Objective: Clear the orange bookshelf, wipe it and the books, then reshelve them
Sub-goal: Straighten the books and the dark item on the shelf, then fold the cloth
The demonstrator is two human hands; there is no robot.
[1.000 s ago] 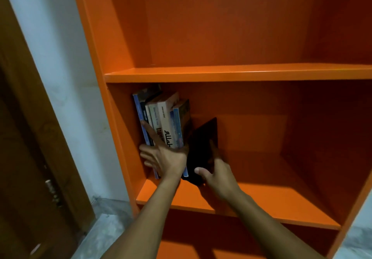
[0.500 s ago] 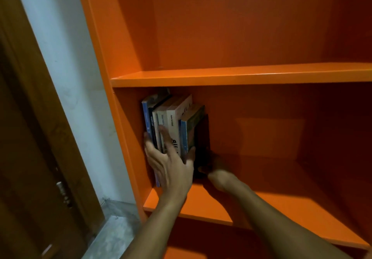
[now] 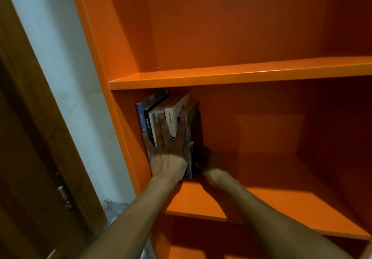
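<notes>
A row of books [image 3: 171,117] stands upright at the left end of the orange bookshelf [image 3: 241,73], middle level. The left hand [image 3: 169,154] presses flat, fingers straight, on the spines. The right hand [image 3: 209,164] is in shadow beside the black book [image 3: 198,129]; I cannot tell its grip.

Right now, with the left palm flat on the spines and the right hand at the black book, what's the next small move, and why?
Probably nudge the black book the rest of the way in until flush. It stands upright at the row's right end, the left hand presses flat to steady the spines, and the right hand sits at the book's base, its fingers in shadow.

Orange shelf [image 3: 271,194]; books [image 3: 173,111] upright.
</notes>
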